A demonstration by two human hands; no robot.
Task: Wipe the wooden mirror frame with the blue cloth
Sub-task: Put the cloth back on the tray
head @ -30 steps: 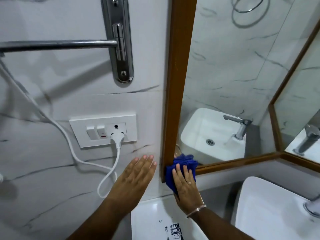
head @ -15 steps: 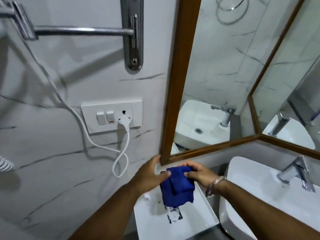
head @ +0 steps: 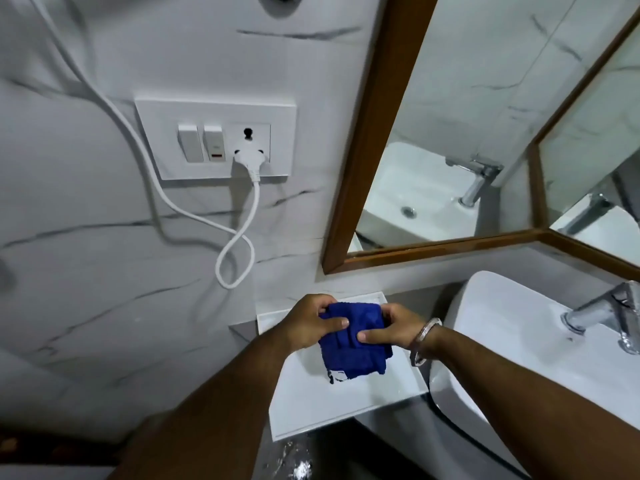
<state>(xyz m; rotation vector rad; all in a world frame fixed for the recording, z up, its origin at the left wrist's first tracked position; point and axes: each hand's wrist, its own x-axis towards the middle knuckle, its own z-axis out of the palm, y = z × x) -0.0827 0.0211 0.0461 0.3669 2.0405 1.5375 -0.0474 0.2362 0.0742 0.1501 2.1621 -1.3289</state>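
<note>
The wooden mirror frame hangs on the marble wall at upper right, its lower left corner above my hands. The blue cloth, folded, is held between both hands over a white tray, well below the frame and apart from it. My left hand grips the cloth's left side with the thumb on top. My right hand, with a metal bangle at the wrist, pinches its right side.
A white tray lies under the cloth. A white sink with a chrome tap is at the right. A switch plate with a plugged white cable is on the wall at left.
The cloth left the frame's lower left corner and came down over the tray. My left hand left the wall and took hold of the cloth too. The view tilted downward.
</note>
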